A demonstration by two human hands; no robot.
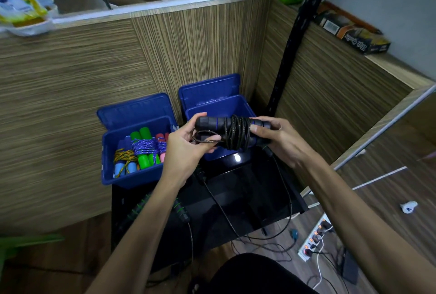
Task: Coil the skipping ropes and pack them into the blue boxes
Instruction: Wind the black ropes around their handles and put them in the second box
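A black skipping rope [234, 133] with black-and-purple handles, its cord wound round them, is held in front of me. My left hand [186, 145] grips the left end, where a loop of cord sticks out. My right hand [276, 138] grips the right end. The bundle hovers over the right blue box [243, 107], whose lid stands open behind it. The left blue box [108, 152] holds several coiled ropes [141, 149] with green, blue and pink handles. Another rope with black-and-green handles [180, 210] lies on the black table.
The black glossy table [247, 189] carries both boxes, with loose black cords trailing off its front. Striped wooden panels wall in the back and right. A power strip [315, 237] with plugs lies on the floor at right. A cardboard box [351, 31] sits on the right ledge.
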